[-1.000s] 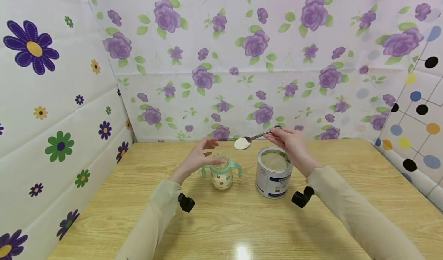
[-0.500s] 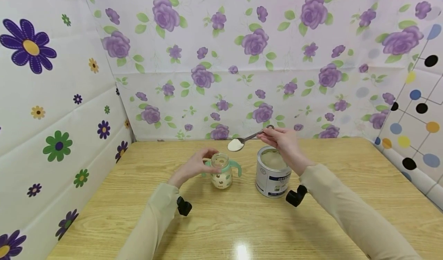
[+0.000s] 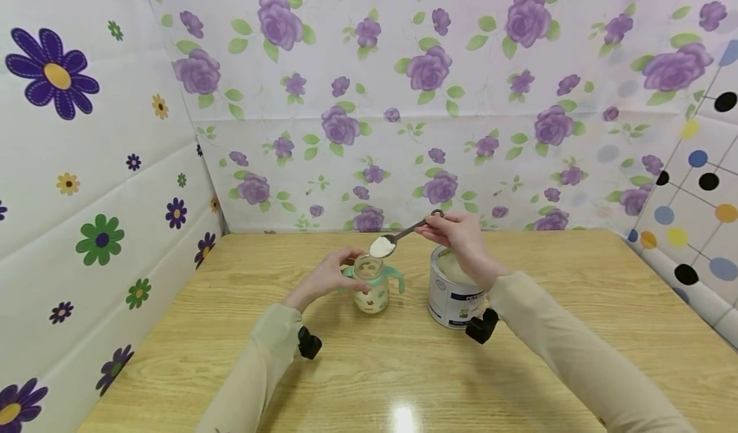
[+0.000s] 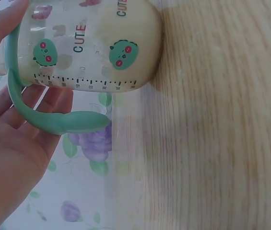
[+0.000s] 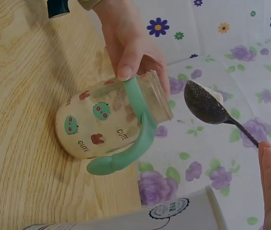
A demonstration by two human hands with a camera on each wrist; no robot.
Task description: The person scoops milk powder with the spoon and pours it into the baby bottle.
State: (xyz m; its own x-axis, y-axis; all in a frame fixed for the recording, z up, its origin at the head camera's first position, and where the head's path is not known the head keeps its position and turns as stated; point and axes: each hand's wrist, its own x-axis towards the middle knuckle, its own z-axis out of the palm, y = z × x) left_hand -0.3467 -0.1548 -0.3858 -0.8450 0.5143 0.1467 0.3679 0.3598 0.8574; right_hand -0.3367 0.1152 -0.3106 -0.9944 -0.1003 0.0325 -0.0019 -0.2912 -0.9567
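A clear baby bottle (image 3: 371, 301) with a green two-handled collar stands uncapped on the table, pale liquid inside. My left hand (image 3: 327, 278) grips it around the collar, thumb in front and fingers behind. In the right wrist view, the left thumb (image 5: 127, 67) presses on the green ring. My right hand (image 3: 461, 236) pinches the handle of a dark metal spoon (image 3: 410, 229), its bowl heaped with white powder (image 3: 381, 248). That bowl hangs just above the bottle's open mouth, slightly to the right. In the right wrist view, the spoon (image 5: 206, 106) is apart from the rim.
An open tin (image 3: 448, 300) of pale powder stands right of the bottle, partly behind the right hand and wrist. The wooden table (image 3: 369, 375) meets a flower-print cloth wall (image 3: 323, 183) at the back. Black wrist cameras (image 3: 309, 343) hang below both wrists.
My right hand has carried the loaded spoon left and slightly down, from near the tin to over the bottle's mouth. My left hand has closed around the bottle's collar.
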